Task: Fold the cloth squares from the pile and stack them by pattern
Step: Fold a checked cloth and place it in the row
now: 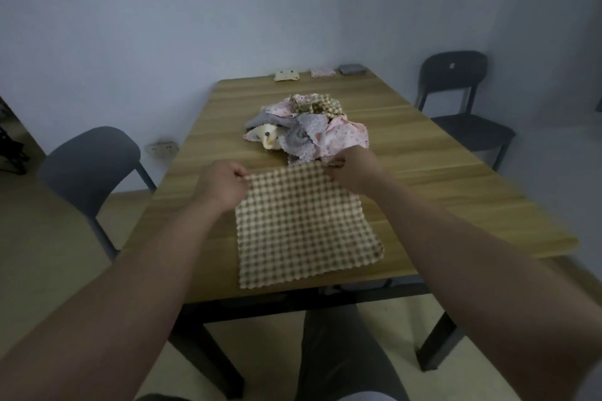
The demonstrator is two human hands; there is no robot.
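A brown-and-cream checked cloth (303,225) lies spread flat on the wooden table (439,179), reaching to its near edge. My left hand (223,184) pinches the cloth's far left corner. My right hand (353,169) pinches its far right corner. Just beyond lies the loose pile of cloth squares (308,125): pink, grey, cream and checked pieces tangled together. Three small folded stacks sit at the table's far edge: a cream one (286,75), a pink one (322,72) and a grey one (351,68).
A grey chair (91,166) stands at the table's left side and a dark chair (456,91) at its right. A wall socket (162,149) sits low on the wall. My knee (338,352) shows under the near edge.
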